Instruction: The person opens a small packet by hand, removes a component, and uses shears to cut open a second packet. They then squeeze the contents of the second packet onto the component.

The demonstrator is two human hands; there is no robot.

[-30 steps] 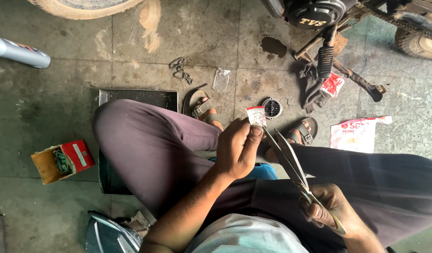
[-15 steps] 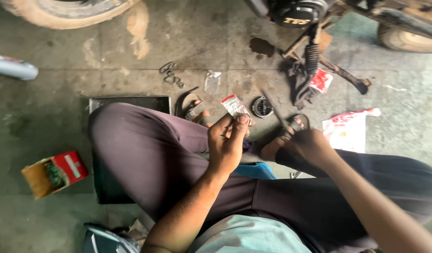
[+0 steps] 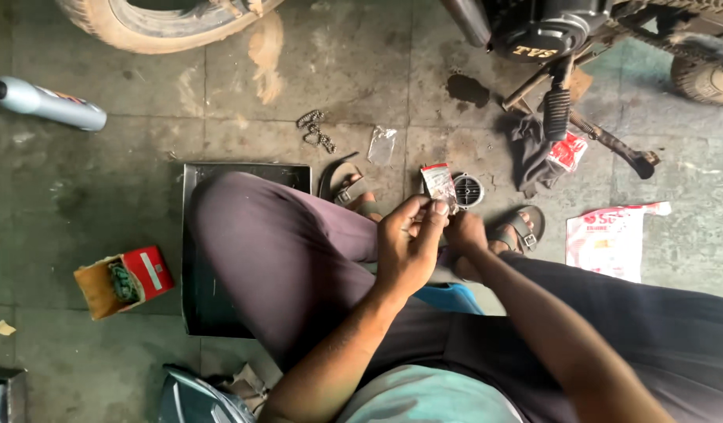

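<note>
Head view: open red box [image 3: 125,280] holds a coiled chain [image 3: 123,282].

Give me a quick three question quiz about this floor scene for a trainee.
1. True or false: the left hand holds a small packet.
2. What lies just left of the person's knee: A) a dark metal tray, B) a bucket, C) a ladder?
3. Fill in: the open red box sits on the ____.

Key: 1 true; 2 A; 3 floor. The right hand is low by the sandal, its grip hidden.
</note>
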